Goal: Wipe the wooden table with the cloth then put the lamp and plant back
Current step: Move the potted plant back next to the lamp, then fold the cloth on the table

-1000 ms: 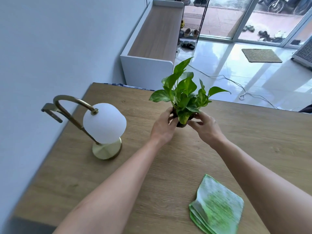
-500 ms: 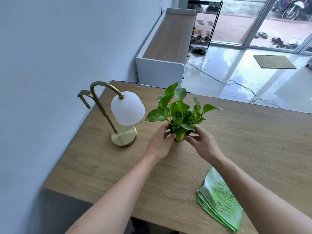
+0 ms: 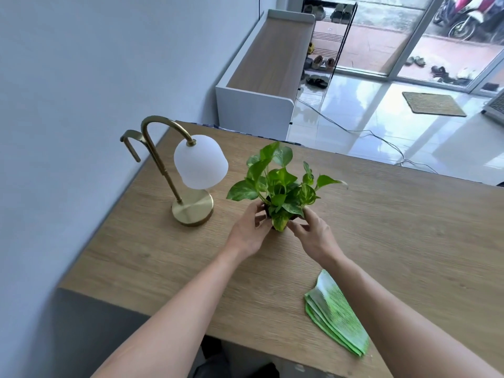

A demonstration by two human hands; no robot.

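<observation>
I am cupping the plant (image 3: 278, 186) low down with both hands: my left hand (image 3: 246, 231) is curling around the left side of its small dark pot, my right hand (image 3: 313, 236) is closing on the right side, fingers wrapped narrowly around it. The pot is mostly hidden under the leaves and my fingers, so I cannot tell whether its base is touching the desk (image 3: 395, 227) or hanging just above it. It is sitting near the middle of the desk, just beside the lamp (image 3: 191, 184), which is standing by the left edge toward the far corner.

I am judging the plant to be light but top-heavy, with soft leaves and thin stems that would bruise or snap if squeezed, so the pot is the only place to hold. The folded green cloth (image 3: 336, 315) is lying by the near edge, under my right forearm.
</observation>
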